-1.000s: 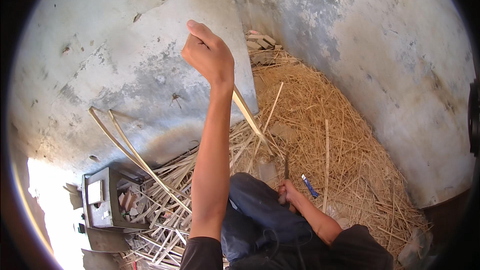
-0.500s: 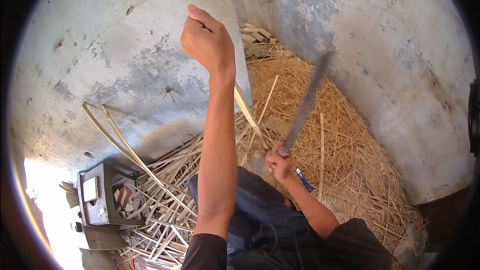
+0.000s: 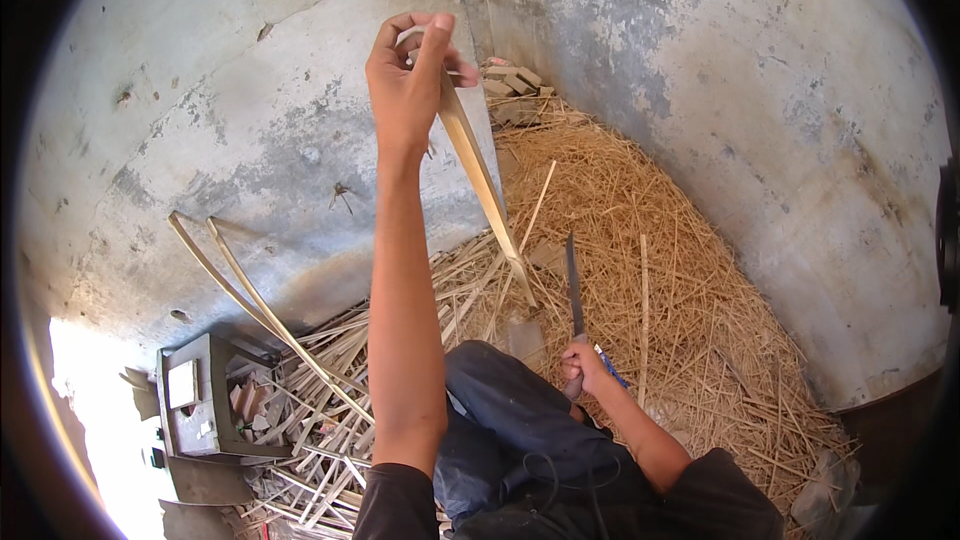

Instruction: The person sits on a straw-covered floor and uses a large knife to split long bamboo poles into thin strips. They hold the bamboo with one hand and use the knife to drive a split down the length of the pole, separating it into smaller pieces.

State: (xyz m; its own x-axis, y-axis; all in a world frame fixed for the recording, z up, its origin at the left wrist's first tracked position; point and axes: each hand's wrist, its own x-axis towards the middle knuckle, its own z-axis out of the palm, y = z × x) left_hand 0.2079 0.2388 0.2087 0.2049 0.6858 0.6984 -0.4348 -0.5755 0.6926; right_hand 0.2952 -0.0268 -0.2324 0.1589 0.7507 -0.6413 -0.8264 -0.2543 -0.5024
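High in front of me, my left hand is loosely curled around the top of a split bamboo strip. The strip slants down to the right, its lower end at the straw-covered floor before my knees; the fingers partly hide its top end. Lower and to the right, my right hand is closed around the handle of a long-bladed knife. Its dark blade points upward and away from me, a short way right of the strip's foot, not touching it.
Two long bent strips lean up at the left near the wall. A grey box-like cabinet holds rubble. Thin shavings heap up in the corner, below some bricks. A blue item lies behind my right hand.
My left hand has loosened from a tight fist and turned, showing more of the strip. My right hand has dropped, and the knife, blurred and raised before, is now lower and sharp.
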